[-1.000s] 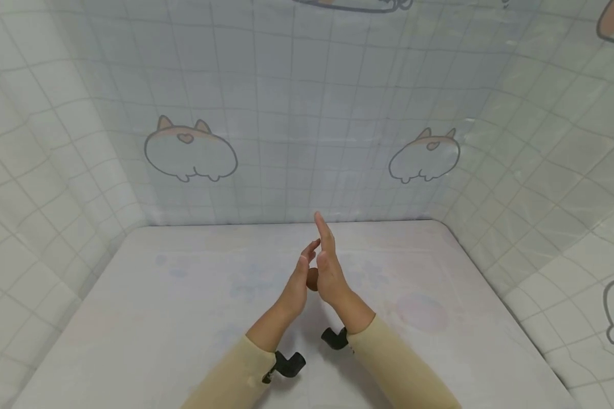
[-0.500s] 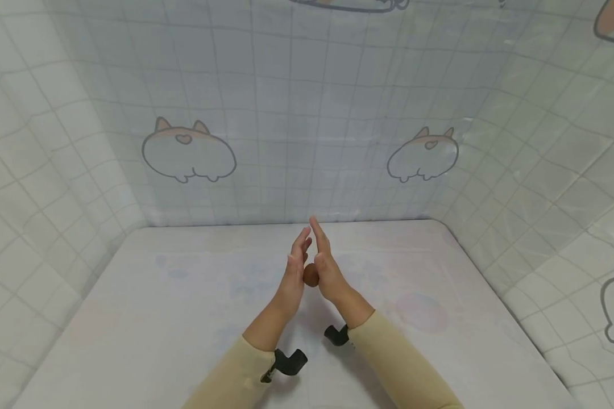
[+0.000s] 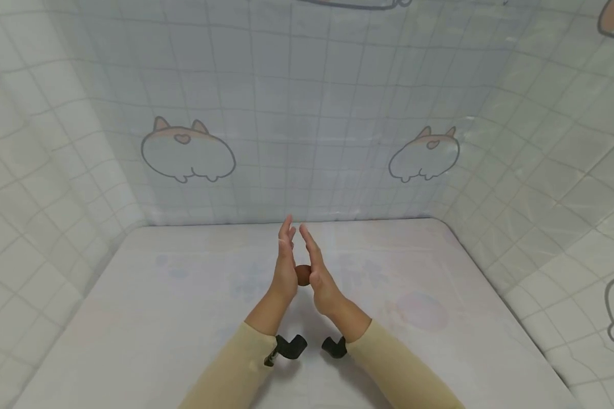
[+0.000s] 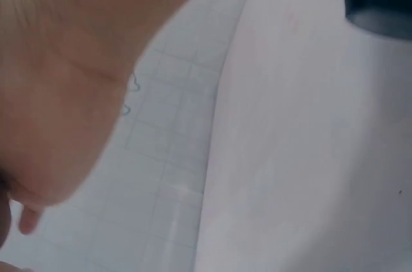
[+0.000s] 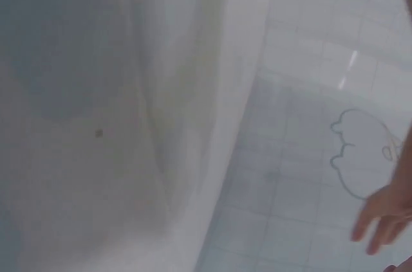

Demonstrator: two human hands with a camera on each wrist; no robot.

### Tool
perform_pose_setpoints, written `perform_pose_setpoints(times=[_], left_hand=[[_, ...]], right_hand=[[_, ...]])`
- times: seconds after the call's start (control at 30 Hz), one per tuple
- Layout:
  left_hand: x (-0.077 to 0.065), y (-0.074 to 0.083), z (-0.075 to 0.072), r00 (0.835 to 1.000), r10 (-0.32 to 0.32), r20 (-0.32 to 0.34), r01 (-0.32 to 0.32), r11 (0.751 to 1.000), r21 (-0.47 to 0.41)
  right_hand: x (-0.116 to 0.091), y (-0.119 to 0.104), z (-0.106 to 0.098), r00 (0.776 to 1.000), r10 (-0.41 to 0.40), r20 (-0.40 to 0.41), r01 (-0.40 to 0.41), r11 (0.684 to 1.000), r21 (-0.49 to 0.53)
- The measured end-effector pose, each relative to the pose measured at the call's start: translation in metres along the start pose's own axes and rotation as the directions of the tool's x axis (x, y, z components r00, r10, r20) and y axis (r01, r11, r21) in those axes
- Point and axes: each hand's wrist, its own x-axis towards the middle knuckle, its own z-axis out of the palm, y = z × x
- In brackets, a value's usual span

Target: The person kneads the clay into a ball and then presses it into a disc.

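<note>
A small round brown ball point(image 3: 303, 275) is pressed between two facing palms above the table. My left hand point(image 3: 284, 275) flanks it on the left, fingers straight and pointing up and away. On the other side, my right hand point(image 3: 324, 288) leans toward the left, also with straight fingers. The two sets of fingertips stand slightly apart beyond the ball. In the left wrist view the heel of the left hand point(image 4: 58, 111) fills the upper left, and a sliver of the brown ball point(image 4: 3, 217) shows at the edge. Fingers point(image 5: 380, 220) appear at the right wrist view's lower right.
Beneath the hands lies a white table point(image 3: 184, 318) with faint pastel patches. Grid-patterned sheeting with cartoon corgi prints forms a back wall point(image 3: 307, 142) and side walls. Black angled pieces point(image 3: 291, 346) stick out at both wrists, beside the cream sleeves point(image 3: 230, 369).
The hands slide against each other around the ball: the left fingers have moved forward, the right hand slightly back. Both hands and the ball have shifted a little to the left.
</note>
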Motion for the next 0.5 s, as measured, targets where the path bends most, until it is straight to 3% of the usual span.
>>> perform_pose_setpoints(times=[0.17,0.37,0.5], left_hand=[[0.003,-0.003,-0.003,0.996,-0.064,-0.061,0.062,0.998,-0.032],[-0.007,-0.011,0.0,0.983,-0.18,0.046,0.178,0.983,0.042],[-0.013,-0.015,0.004,0.981,-0.168,0.098,0.166,0.986,0.03]], right_hand=[[0.002,-0.012,0.001,0.998,-0.056,0.026,0.057,0.998,-0.033],[0.008,-0.017,-0.004,0.996,-0.092,-0.004,0.091,0.992,-0.082],[0.01,-0.011,-0.007,0.999,-0.037,-0.025,0.033,0.992,-0.12]])
